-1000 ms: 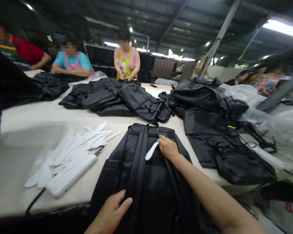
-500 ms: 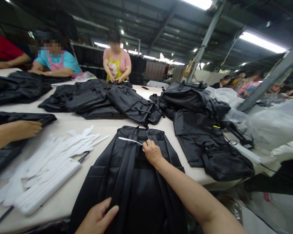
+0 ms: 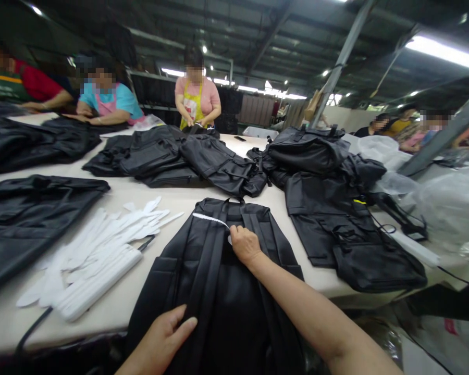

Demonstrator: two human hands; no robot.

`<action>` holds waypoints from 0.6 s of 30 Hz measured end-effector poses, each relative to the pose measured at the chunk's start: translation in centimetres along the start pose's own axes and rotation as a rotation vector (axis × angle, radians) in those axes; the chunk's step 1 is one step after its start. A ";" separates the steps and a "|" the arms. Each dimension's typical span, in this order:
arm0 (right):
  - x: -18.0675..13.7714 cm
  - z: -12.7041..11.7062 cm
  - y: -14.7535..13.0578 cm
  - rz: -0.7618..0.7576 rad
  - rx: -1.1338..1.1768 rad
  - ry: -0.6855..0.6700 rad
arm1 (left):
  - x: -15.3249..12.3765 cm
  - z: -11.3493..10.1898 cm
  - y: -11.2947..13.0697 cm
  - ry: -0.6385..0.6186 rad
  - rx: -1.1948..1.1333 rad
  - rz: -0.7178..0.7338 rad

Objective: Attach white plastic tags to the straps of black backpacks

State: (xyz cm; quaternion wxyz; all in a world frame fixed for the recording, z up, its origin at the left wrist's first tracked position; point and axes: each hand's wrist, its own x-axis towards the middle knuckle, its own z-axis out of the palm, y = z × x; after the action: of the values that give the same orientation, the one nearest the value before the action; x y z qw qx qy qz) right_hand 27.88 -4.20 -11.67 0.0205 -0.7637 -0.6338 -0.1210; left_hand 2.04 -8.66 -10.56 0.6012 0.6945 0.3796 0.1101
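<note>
A black backpack [image 3: 222,281] lies flat on the table [image 3: 113,307] right in front of the person, back panel up, with its two shoulder straps running lengthwise and its carry loop at the far end. The right hand [image 3: 244,245] rests on the upper part of the pack, its grip closed around one end of a white toothed strip [image 3: 211,219]. The strip reaches out to the left across the nearer strap, close to the top of the pack. The left hand [image 3: 164,338] lies on the near end of the same pack, grip open, fingers spread flat on the fabric and holding nothing. Just left of the pack a heap of white strips [image 3: 97,255] is fanned out on the table, with a thin black cord [image 3: 31,333] trailing from under it toward the table edge. More black bags [image 3: 203,161] are piled across the middle of the table, and another stack [image 3: 336,219] sits to the right. One bag in that stack carries a small yellow tag [image 3: 359,201] whose print is too small to read. A dark bag [image 3: 31,219] lies flat at the left. On the far side, a person in a yellow apron [image 3: 197,101] stands handling something, and a person in a blue shirt [image 3: 109,101] leans on the table. Clear plastic bags [image 3: 453,203] are heaped at the right.
</note>
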 end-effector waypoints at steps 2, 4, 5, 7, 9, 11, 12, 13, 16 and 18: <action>-0.1 0.1 -0.3 -0.019 0.005 -0.003 | -0.1 0.1 0.2 -0.004 -0.015 -0.017; -0.2 0.2 -0.4 -0.029 0.011 0.003 | -0.2 0.2 0.3 0.000 -0.016 -0.026; -0.3 0.3 -0.5 -0.029 0.014 0.012 | -0.3 0.3 0.4 0.010 -0.007 -0.023; -0.5 0.3 -0.7 -0.015 0.018 0.040 | -0.5 0.6 0.6 0.045 0.038 -0.006; -0.8 0.3 -0.9 0.009 0.022 0.069 | -0.8 0.9 0.8 0.088 0.092 0.008; -1.1 0.2 -1.1 0.013 0.030 0.091 | -1.0 1.1 1.2 0.121 0.126 0.016; -1.3 0.2 -1.2 0.001 0.036 0.100 | -1.1 1.1 1.4 0.132 0.134 0.017; -1.4 0.2 -1.3 -0.019 0.044 0.106 | -1.2 1.1 1.7 0.142 0.134 0.019; -1.6 0.2 -1.4 -0.087 0.073 0.117 | -1.6 0.7 2.6 0.150 0.076 0.015; -1.7 0.2 -1.5 -0.110 0.096 0.127 | -1.8 0.4 3.2 0.121 -0.035 -0.023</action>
State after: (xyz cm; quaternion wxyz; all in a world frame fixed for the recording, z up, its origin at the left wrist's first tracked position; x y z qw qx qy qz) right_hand 26.19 -5.45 -12.41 0.0903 -0.7168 -0.6772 -0.1396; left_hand 2.31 -10.16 -7.18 0.5904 0.6717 0.4210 0.1516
